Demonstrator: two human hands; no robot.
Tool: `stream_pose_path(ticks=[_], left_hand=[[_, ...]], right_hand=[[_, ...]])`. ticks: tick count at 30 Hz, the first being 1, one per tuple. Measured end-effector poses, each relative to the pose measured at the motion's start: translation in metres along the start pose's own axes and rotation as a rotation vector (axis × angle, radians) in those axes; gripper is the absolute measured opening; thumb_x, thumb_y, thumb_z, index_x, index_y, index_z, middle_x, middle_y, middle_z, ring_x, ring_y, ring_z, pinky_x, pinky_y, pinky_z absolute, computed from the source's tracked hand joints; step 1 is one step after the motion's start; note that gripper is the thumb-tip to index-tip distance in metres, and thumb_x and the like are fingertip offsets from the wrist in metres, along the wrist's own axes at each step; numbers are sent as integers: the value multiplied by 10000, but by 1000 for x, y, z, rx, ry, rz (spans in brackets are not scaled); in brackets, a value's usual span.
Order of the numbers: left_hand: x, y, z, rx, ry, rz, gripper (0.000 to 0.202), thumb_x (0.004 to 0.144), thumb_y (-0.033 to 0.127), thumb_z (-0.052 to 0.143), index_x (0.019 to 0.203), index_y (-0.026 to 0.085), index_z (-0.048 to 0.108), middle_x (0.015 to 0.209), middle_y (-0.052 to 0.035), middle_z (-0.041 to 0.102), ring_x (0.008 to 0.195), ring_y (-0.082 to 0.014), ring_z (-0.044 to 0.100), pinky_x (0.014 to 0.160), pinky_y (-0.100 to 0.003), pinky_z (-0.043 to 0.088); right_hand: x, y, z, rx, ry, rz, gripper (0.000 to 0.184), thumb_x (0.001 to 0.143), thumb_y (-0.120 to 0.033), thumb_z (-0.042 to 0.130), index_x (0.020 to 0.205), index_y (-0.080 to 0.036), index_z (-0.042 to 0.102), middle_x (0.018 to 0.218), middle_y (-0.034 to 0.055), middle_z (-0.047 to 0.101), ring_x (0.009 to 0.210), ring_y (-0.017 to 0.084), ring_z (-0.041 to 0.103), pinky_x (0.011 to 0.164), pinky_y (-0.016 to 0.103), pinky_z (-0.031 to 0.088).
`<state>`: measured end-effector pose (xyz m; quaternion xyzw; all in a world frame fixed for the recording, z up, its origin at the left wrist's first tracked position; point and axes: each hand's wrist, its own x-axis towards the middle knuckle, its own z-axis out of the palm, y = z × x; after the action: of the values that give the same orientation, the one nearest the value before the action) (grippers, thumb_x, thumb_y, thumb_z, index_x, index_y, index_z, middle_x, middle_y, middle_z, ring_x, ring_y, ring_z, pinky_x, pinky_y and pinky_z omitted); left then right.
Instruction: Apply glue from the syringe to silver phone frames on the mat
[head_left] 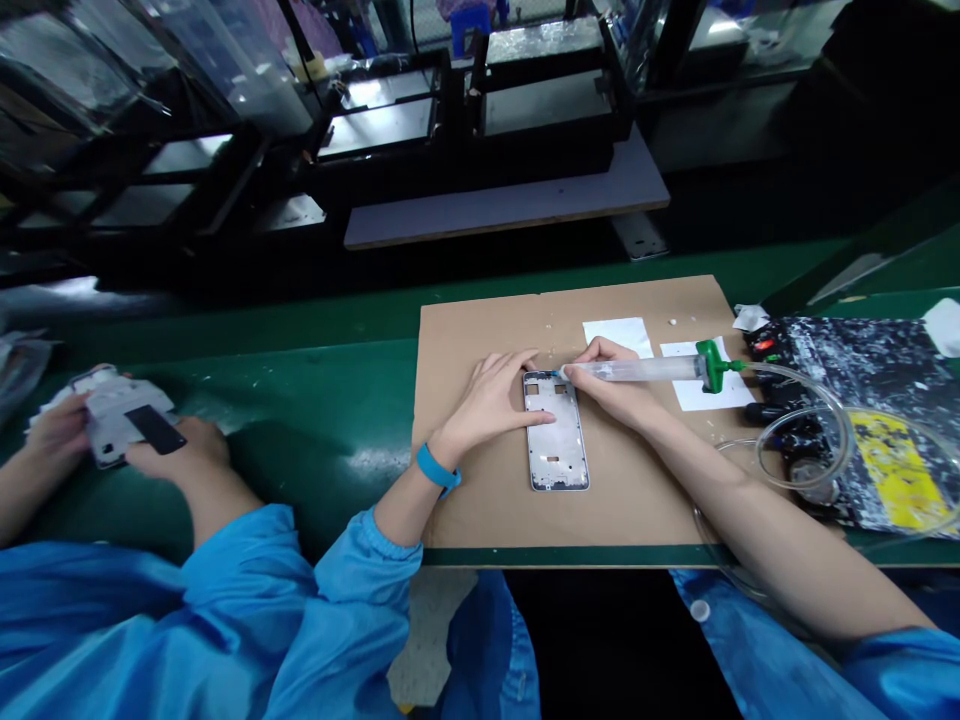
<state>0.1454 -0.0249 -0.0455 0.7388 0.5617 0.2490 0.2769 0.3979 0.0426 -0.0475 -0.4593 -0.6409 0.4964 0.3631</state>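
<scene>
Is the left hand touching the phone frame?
Touching. The head view shows the left hand with its fingers resting against the left edge of the phone frame, no gap.

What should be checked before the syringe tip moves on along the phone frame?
1. Left hand steadies the phone frame: ok, palm and fingers lie against its left edge.
2. Right hand has a firm grip on the syringe: ok.
3. Syringe tip meets the frame's top edge: ok.
4. Frame lies flat on the cardboard sheet: ok.
5. Clear hose runs free of snags: cannot tell, it loops over clutter at the right.
6. Co-worker's hands are clear of the frame: ok, far left.
</scene>
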Motion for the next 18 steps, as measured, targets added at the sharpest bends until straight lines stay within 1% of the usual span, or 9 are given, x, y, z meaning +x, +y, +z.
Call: stream_pose_path(ticks=[3,8,13,18], left_hand=[[0,0,0,4,0,3,942,889,616,1024,1670,329,583,1499,-93,749,1419,-396,639,1271,-581,483],[1,0,0,-1,4,14,936,888,619,1031,1659,325,588,1495,-92,751,1421,-396,643,1273,-583,484],[0,1,0,-5,3,-1,931,886,617,1029,1655,324,594,1480,-89,755,1415,-394,645,1275,-590,486],[-1,2,-2,-7,-12,-25,921,894,622,1019,1663,340,597,1506,-93,745,1432,-402,632,1273,-601,498]], right_hand=[[0,-1,0,5,-2,1,321,872,-487,878,831,-276,640,854,42,767,777,226,663,742,385,525],[-1,-2,0,14,-12,18,374,866,-541,898,825,-281,633,845,45,764,763,228,654,724,389,517],[-1,-1,0,16,-10,20,319,876,-485,879,831,-278,641,846,41,754,759,218,635,723,382,510],[0,-1,1,23,-2,38,314,848,-482,882,809,-279,646,831,32,755,752,216,623,718,378,509]])
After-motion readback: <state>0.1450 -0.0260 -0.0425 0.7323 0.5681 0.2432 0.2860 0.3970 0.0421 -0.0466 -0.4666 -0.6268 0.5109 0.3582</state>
